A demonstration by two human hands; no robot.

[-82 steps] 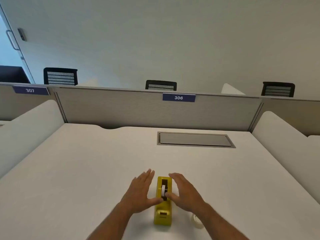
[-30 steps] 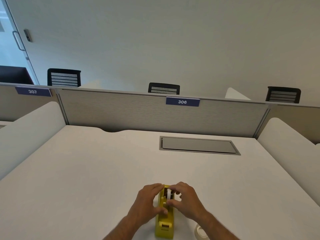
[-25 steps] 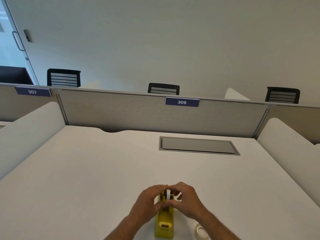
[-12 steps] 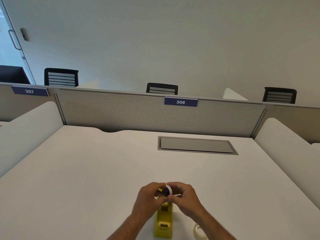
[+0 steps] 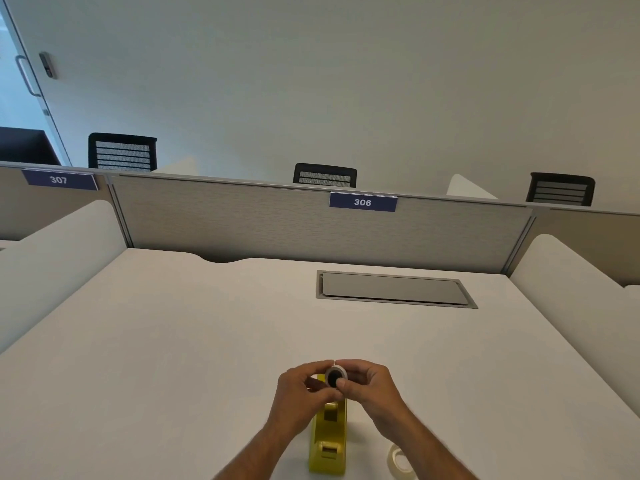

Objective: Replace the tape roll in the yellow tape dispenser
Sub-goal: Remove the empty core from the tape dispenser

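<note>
The yellow tape dispenser (image 5: 328,441) stands on the white desk near the front edge, its long axis pointing away from me. Just above its far end, my left hand (image 5: 301,393) and my right hand (image 5: 369,388) pinch a small tape roll (image 5: 335,375) between their fingertips; it has a white rim and a dark core, and its round face is turned toward me. A second, clear tape roll (image 5: 401,463) lies flat on the desk to the right of the dispenser, partly hidden by my right forearm.
A grey cable hatch (image 5: 394,289) is set into the white desk (image 5: 173,341) at the back right. A grey partition (image 5: 242,223) with the label 306 closes the far edge, with low white dividers on both sides. Black chair backs show behind it.
Both hands closed on the roll inside the dispenser, lifted it out and turned it so its face points toward me. The dispenser and the clear roll stayed in place.
</note>
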